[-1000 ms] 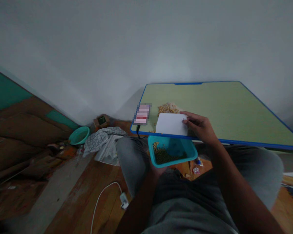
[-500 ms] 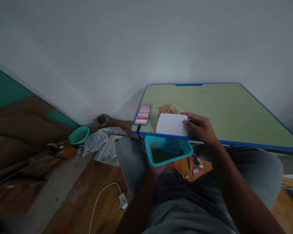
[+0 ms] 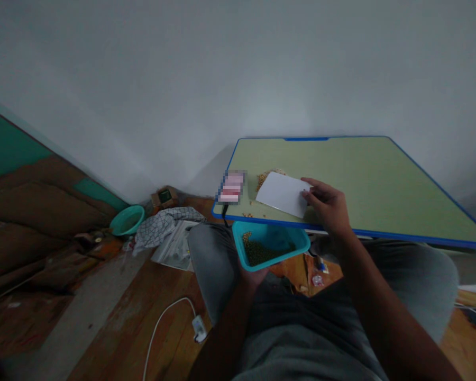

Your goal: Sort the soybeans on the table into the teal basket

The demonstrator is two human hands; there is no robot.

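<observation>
Between its thumb and fingers my right hand (image 3: 328,205) pinches the right edge of a white card (image 3: 282,193), which is tilted over the table near its front edge. Partly hidden behind the card lies a heap of yellow and pale grains (image 3: 262,180); a few loose grains (image 3: 247,215) sit by the table edge. Below that edge my left hand (image 3: 254,276) grips a turquoise basin (image 3: 277,263) from underneath, its fingers mostly hidden. Inside the basin are small dark green beans (image 3: 264,253) with some yellow grains at the left.
The pale green table (image 3: 365,180) has a blue rim and stands against the wall. A blurred-out phone-like object (image 3: 231,187) lies at its left. On the floor are a green bowl (image 3: 127,220), a checked cloth (image 3: 164,225) and a white power strip (image 3: 199,328).
The card has lifted and turned, its far edge now higher over the grain heap. My right hand moved slightly with it. The basin has barely shifted left.
</observation>
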